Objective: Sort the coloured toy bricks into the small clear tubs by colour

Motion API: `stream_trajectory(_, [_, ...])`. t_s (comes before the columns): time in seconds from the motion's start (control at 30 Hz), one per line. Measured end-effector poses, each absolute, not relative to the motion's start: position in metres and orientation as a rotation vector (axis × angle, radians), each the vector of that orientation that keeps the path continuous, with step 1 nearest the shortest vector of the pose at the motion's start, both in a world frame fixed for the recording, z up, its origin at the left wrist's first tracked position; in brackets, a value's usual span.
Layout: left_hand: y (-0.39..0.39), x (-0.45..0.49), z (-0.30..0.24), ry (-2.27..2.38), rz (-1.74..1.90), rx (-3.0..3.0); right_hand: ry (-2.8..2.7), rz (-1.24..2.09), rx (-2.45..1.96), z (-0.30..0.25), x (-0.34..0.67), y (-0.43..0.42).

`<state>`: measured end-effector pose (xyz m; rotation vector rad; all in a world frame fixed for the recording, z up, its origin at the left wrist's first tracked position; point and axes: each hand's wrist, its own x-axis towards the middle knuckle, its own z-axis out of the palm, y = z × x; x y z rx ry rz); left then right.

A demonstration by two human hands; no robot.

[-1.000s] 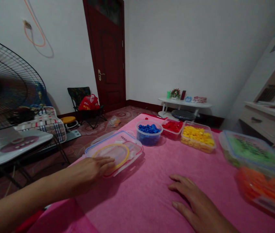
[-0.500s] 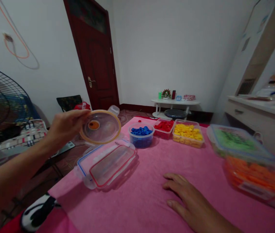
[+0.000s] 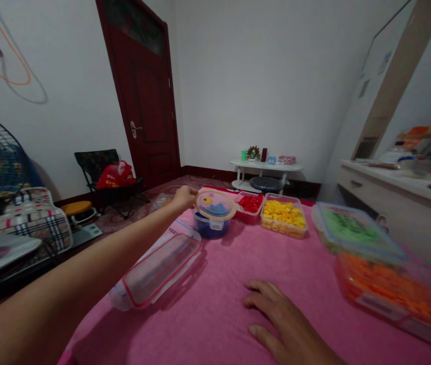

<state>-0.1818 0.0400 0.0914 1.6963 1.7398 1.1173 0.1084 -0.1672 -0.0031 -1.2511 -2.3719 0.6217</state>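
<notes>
A plain white wall [image 3: 261, 76] and a dark red door [image 3: 145, 96] stand behind a table spread with a pink cloth [image 3: 215, 309]. At its far side the left hand [image 3: 185, 197] pinches the edge of a round lid [image 3: 216, 199] between thumb and fingers, holding it over the mouth of a round tub [image 3: 211, 231], whose blue pieces [image 3: 218, 209] show through the clear plastic. The right hand [image 3: 272, 317] grips nothing — its fingers lie loosely spread over the cloth, well apart from the containers.

The step in hand looks to be bringing lid and tub together; whether the lid touches the rim all round cannot be told from here. Seating it would call for lining up the two edges and levelling the lid, likely with the other hand steadying the tub.

Just right of the tub stand a container of red pieces [image 3: 249, 215] and a container of yellow pieces [image 3: 286, 230], both uncovered; a red-edged rectangular lid [image 3: 164, 268] lies nearer, on the left.

Half a second ago the round lid was in the air left of the tub, and a second ago it lay on the rectangular lid under the left hand. The right hand's pose is much the same — only the view has turned.
</notes>
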Motion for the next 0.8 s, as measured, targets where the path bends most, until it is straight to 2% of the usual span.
stream_trajectory(0.13, [0.05,-0.194,0.079,1.975,0.958,2.061,-2.348,0.607,-1.241,-0.004,0.107,-0.167])
stream_trajectory(0.27, [0.048,-0.2,0.069,2.019,0.941,2.029,-2.326,0.62,-1.261,-0.011,0.106,-0.167])
stream_trajectory(0.47, [0.032,-0.193,0.071,1.951,0.956,2.139,-1.815,0.662,-1.371,-0.013,0.09,-0.115])
stream_trajectory(0.63, [0.02,-0.183,0.078,1.83,0.928,2.076,-1.424,0.827,-1.443,-0.013,0.075,-0.036])
stream_trajectory(0.8, [0.016,-0.177,0.075,1.779,1.006,2.031,-1.288,1.1,-1.295,-0.013,0.071,-0.015])
